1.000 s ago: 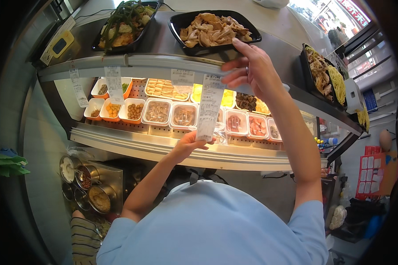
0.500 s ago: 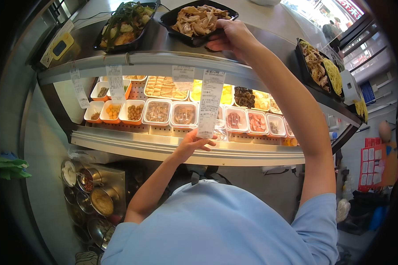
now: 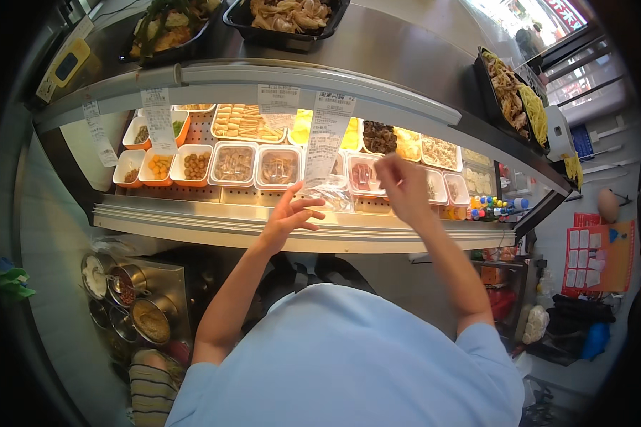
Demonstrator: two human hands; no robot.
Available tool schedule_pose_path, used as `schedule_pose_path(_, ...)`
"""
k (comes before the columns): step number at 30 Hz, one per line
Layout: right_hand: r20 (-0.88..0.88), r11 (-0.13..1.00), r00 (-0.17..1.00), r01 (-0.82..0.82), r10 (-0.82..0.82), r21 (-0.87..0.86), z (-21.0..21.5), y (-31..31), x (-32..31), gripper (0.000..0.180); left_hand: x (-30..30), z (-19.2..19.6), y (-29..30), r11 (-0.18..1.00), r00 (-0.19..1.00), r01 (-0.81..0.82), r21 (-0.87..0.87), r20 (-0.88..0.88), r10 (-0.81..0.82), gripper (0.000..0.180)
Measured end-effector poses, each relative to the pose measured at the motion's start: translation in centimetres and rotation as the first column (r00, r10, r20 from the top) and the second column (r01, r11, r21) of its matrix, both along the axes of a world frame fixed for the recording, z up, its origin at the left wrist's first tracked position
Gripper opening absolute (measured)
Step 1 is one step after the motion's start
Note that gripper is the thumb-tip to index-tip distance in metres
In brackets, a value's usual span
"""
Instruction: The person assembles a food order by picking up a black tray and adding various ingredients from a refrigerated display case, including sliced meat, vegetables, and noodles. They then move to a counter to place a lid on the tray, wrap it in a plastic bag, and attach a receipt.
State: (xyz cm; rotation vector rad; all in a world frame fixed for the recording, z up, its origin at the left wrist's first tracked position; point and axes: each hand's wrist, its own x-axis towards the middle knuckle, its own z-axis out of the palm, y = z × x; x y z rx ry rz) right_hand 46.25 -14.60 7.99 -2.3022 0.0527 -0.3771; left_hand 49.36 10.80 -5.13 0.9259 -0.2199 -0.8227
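Note:
My left hand (image 3: 290, 219) is open, fingers spread, just below the lower end of a long paper slip (image 3: 327, 139) that hangs from the display case's top rail. It holds nothing that I can see. In front of the case's lit opening, my right hand (image 3: 404, 188) is raised with its fingers bent and smeared by motion, so whether it holds anything is unclear. Behind it stand white tubs of sliced pink meat (image 3: 364, 176). A black tray of shredded meat (image 3: 292, 16) rests on the steel top, away from both hands.
The display case (image 3: 299, 235) spans the front, filled with food tubs. Other slips (image 3: 162, 117) hang at its left. More black trays sit at top left (image 3: 169, 32) and right (image 3: 509, 99). Metal pots (image 3: 153, 318) stand lower left. A person's striped garment (image 3: 153, 391) shows below them.
My right hand has left the black tray of shredded meat and come down before the case. My left hand's fingers are off the slip's lower end. The whole view has shifted slightly.

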Motion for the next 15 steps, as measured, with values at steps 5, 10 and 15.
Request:
schedule_pose_path(5, -0.549, 0.992, 0.826, 0.118, -0.127, -0.052, -17.4, -5.5, -1.2, 0.04, -1.1, -1.8, 1.2, 0.987, 0.993, -0.113, 0.112, -0.025, 0.117, 0.069)
schedule_pose_path(10, -0.623, 0.997, 0.782, 0.034, 0.015, 0.067, -22.9, -2.3, 2.2, 0.045, -4.4, -3.0, 0.9, 0.916, 0.972, -0.218, 0.337, -0.012, 0.236, 0.051)
schedule_pose_path(15, -0.542, 0.173, 0.782, 0.514, 0.309, 0.84, -17.8, -0.5, 1.3, 0.027, -6.4, 1.4, -4.6, 0.489, 0.639, -0.657, 0.574, 0.768, -0.042, 0.031)
